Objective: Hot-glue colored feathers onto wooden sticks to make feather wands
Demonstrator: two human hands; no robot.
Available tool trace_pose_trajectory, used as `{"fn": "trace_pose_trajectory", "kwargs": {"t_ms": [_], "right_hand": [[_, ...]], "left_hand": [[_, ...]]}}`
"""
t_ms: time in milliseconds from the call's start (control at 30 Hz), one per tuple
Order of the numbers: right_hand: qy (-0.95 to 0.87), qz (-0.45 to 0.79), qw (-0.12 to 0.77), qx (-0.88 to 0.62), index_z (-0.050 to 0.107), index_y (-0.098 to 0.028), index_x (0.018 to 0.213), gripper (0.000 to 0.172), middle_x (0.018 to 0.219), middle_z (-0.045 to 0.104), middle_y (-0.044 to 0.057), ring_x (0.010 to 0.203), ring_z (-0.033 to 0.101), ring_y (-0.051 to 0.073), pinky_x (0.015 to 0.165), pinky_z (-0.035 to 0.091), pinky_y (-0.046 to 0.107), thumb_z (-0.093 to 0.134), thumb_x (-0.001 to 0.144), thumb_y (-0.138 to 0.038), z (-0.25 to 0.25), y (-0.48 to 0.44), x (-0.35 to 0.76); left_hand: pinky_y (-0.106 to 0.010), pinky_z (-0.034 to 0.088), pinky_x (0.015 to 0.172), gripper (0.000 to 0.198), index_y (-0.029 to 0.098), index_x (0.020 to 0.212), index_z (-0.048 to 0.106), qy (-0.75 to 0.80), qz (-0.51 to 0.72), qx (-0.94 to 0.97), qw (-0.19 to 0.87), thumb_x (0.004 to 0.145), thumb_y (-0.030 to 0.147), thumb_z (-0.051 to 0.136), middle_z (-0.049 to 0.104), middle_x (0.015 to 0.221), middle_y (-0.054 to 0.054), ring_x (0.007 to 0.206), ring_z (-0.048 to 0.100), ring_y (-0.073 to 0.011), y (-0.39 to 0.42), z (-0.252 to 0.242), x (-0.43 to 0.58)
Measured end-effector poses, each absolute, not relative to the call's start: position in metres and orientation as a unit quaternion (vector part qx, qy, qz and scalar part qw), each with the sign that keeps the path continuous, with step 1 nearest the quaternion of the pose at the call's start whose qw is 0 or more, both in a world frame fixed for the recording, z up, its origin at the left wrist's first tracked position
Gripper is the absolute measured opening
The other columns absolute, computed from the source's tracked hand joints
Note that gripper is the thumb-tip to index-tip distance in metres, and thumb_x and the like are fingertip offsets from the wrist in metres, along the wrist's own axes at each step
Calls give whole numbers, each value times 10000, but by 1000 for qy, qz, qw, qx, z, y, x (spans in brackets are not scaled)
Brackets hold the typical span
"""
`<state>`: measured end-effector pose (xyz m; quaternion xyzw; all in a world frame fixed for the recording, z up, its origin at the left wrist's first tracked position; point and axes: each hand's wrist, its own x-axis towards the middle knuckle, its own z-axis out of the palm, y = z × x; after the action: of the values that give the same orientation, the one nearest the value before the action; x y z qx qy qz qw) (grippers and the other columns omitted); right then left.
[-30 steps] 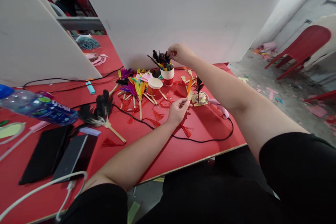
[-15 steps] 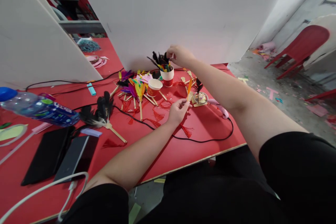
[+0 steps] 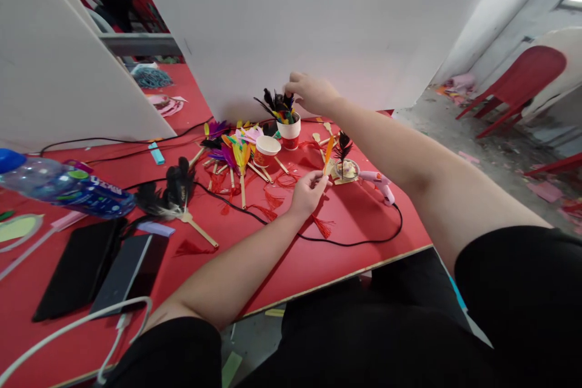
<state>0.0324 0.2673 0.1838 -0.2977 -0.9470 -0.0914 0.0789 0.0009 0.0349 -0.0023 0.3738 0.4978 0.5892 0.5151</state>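
I have the left hand (image 3: 308,194) pinching the orange feather (image 3: 328,156) at its one o'clock; my right hand (image 3: 313,93) is at the black feathers (image 3: 274,101) in the cup (image 3: 290,131), seven o'clock, grip unclear.

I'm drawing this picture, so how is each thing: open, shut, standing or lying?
Left hand: closed on an orange feather.
Right hand: fingers at the black feathers, grip unclear.
Back paper cup: upright, holding feathers.
Front paper cup: which way up is unclear.
Plastic bottle: capped.
Pink glue gun: lying on the red table, cord attached.
Black-feather fan: lying down.
Grey device: white cable apparently plugged in.
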Motion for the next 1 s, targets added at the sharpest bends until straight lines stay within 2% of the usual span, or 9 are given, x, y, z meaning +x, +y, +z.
{"fn": "trace_pose_trajectory", "kwargs": {"t_ms": [133, 267, 500, 600, 700, 800, 900, 967, 1000], "right_hand": [[-937, -107, 52, -327, 869, -215, 1363, 350, 1555, 776, 144, 1380, 740, 333, 874, 505, 390, 607, 1155, -112, 185, 262, 25], [-935, -101, 72, -333, 862, -215, 1246, 311, 1476, 816, 140, 1322, 762, 343, 911, 526, 426, 600, 1125, -97, 194, 272, 31], [-947, -23, 143, -288, 755, -254, 878, 270, 1186, 844, 100, 1131, 738, 285, 1055, 536, 482, 747, 922, 12, 238, 287, 68], [-945, -16, 170, -278, 744, -264, 817, 288, 1064, 844, 85, 1043, 704, 215, 1029, 530, 447, 834, 860, 6, 258, 271, 99], [-938, -18, 165, -305, 753, -248, 799, 325, 969, 844, 58, 910, 697, 191, 903, 532, 429, 847, 792, 63, 266, 241, 145], [-933, 29, 112, -341, 748, -218, 777, 283, 804, 767, -3, 741, 644, 142, 767, 492, 380, 891, 807, 24, 257, 210, 193], [-924, 135, 84, -347, 775, -207, 769, 238, 728, 705, -36, 683, 607, 111, 691, 458, 326, 977, 835, -101, 233, 189, 227], [-901, 235, 84, -354, 816, -208, 803, 235, 722, 702, -28, 688, 620, 125, 669, 476, 323, 1041, 810, -139, 213, 183, 236], [-884, 284, 89, -360, 833, -211, 828, 250, 725, 707, -20, 699, 637, 141, 665, 496, 330, 1067, 789, -132, 203, 181, 237]], "left_hand": [[-226, 625, 513, 307, 163, 1061, 813, 493, 593, 378, 513, 938, 408, 952, 864, 880, -41, 569, 653, -104, 36, -5, 1], [-251, 650, 509, 343, 160, 1081, 809, 493, 594, 376, 513, 935, 438, 946, 859, 880, -39, 564, 660, -113, 38, -8, 1], [-243, 620, 508, 329, 160, 1073, 817, 491, 596, 385, 506, 937, 433, 941, 845, 863, -40, 556, 635, -112, 37, -7, 0], [-214, 597, 556, 270, 170, 1052, 828, 491, 611, 387, 486, 942, 392, 935, 845, 903, -40, 589, 619, -98, 37, -5, -1], [-198, 605, 635, 209, 197, 1050, 851, 489, 637, 392, 449, 944, 356, 937, 864, 1188, -85, 750, 702, -111, 35, -5, -1], [-187, 576, 640, 156, 233, 1032, 866, 473, 669, 439, 369, 963, 360, 923, 779, 1519, -138, 1120, 799, -210, 27, -4, -2], [-191, 569, 636, 176, 241, 999, 858, 445, 668, 492, 336, 963, 402, 919, 734, 1638, -156, 1409, 756, -309, 21, -5, -1], [-205, 590, 648, 241, 232, 974, 861, 421, 656, 509, 366, 933, 455, 941, 754, 1637, -162, 1405, 765, -323, 18, -6, 2], [-216, 596, 643, 279, 224, 951, 859, 411, 648, 509, 390, 912, 483, 955, 774, 1611, -167, 1306, 797, -304, 17, -7, 4]]}}
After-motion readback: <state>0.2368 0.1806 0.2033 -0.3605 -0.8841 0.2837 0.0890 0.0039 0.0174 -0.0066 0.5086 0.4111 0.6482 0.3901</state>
